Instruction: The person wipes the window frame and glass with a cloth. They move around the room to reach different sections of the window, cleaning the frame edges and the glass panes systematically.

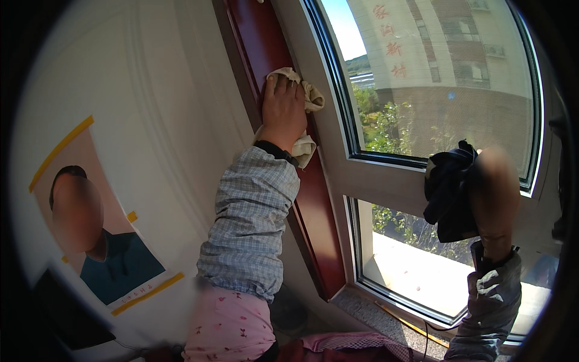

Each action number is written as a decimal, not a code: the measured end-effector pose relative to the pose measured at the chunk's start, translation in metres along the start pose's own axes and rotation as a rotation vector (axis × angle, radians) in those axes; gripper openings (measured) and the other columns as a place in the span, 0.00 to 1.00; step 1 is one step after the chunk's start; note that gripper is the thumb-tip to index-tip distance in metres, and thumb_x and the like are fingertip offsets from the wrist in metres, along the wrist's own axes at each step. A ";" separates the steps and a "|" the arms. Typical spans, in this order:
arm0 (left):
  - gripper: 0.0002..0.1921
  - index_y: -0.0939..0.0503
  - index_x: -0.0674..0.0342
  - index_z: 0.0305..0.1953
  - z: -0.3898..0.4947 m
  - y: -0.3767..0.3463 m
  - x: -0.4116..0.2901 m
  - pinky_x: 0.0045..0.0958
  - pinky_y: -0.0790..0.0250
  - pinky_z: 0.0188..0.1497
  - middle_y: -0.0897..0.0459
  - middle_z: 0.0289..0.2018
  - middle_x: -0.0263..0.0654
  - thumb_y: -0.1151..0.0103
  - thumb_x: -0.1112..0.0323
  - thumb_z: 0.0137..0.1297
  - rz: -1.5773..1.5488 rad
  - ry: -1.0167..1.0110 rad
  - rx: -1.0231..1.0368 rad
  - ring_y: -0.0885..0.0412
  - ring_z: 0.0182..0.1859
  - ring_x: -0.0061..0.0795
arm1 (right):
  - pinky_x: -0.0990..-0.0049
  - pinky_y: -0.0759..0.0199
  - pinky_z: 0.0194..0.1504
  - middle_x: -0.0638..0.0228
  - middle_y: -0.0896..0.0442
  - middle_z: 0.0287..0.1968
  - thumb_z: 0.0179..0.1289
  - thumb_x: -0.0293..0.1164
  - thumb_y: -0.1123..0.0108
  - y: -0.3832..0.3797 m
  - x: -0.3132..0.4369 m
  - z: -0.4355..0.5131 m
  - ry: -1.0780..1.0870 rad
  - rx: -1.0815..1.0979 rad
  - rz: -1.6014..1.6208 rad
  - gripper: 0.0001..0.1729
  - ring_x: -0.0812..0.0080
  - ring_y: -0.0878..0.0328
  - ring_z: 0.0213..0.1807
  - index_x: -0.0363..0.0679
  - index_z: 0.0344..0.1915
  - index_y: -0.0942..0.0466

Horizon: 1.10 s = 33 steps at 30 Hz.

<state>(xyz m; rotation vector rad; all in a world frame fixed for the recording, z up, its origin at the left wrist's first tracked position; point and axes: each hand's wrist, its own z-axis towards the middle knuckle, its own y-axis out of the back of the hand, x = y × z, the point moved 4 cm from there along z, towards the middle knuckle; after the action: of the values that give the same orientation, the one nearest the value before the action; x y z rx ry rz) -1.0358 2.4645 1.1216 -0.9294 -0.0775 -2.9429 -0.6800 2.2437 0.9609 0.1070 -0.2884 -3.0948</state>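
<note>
My left hand lies with its back towards me over a crumpled beige cloth, held against a dark red window surround. Parts of the cloth show above the fingers, beside them and near the wrist, which wears a black band. Further right, my right hand, blurred, grips a bunched dark cloth. That cloth hangs before the crossbar of the pale window frame; contact with it cannot be told. A plaid sleeve covers my left forearm, and a dark sleeve covers the right.
The upper pane and lower pane look out on a building and shrubs. Below runs a speckled stone sill with a thin cable. A taped portrait poster hangs on the left wall above a dark flat panel.
</note>
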 end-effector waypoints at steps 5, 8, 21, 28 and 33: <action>0.13 0.17 0.64 0.47 0.004 0.000 0.000 0.50 0.48 0.75 0.17 0.48 0.40 0.44 0.70 0.63 -0.058 -0.054 0.065 0.25 0.62 0.40 | 0.63 0.23 0.47 0.62 0.19 0.41 0.63 0.29 0.32 0.019 0.022 0.008 0.187 -0.233 -0.025 0.21 0.58 0.19 0.45 0.40 0.56 0.24; 0.13 0.17 0.64 0.47 -0.014 0.006 -0.005 0.50 0.47 0.75 0.17 0.48 0.39 0.43 0.70 0.63 -0.056 -0.059 0.077 0.25 0.61 0.40 | 0.62 0.25 0.43 0.62 0.22 0.38 0.60 0.30 0.31 0.020 0.025 0.015 0.109 -0.144 0.040 0.22 0.57 0.21 0.41 0.40 0.53 0.24; 0.15 0.18 0.62 0.52 -0.040 0.014 -0.016 0.47 0.51 0.77 0.17 0.53 0.43 0.43 0.71 0.64 -0.240 -0.102 0.224 0.27 0.65 0.41 | 0.62 0.25 0.42 0.62 0.22 0.37 0.58 0.29 0.32 0.027 0.032 0.021 0.136 -0.193 0.009 0.22 0.57 0.22 0.39 0.41 0.53 0.24; 0.26 0.23 0.62 0.62 -0.059 0.024 -0.005 0.49 0.55 0.79 0.17 0.55 0.40 0.35 0.66 0.61 -0.100 0.020 0.044 0.28 0.67 0.41 | 0.62 0.24 0.49 0.62 0.19 0.46 0.62 0.28 0.33 0.009 0.015 0.001 0.128 -0.184 -0.106 0.22 0.57 0.19 0.48 0.41 0.56 0.25; 0.24 0.21 0.63 0.60 -0.003 0.004 0.006 0.49 0.52 0.78 0.17 0.54 0.40 0.37 0.67 0.62 -0.032 -0.027 -0.002 0.26 0.65 0.40 | 0.58 0.26 0.60 0.60 0.19 0.57 0.67 0.29 0.36 -0.009 -0.005 -0.012 0.083 -0.105 -0.085 0.24 0.55 0.20 0.59 0.41 0.62 0.26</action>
<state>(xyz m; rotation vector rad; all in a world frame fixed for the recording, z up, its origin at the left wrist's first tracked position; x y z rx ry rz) -1.0427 2.4599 1.1229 -0.9776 -0.0913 -2.9602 -0.6745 2.2508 0.9480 0.2511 -0.1211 -3.1714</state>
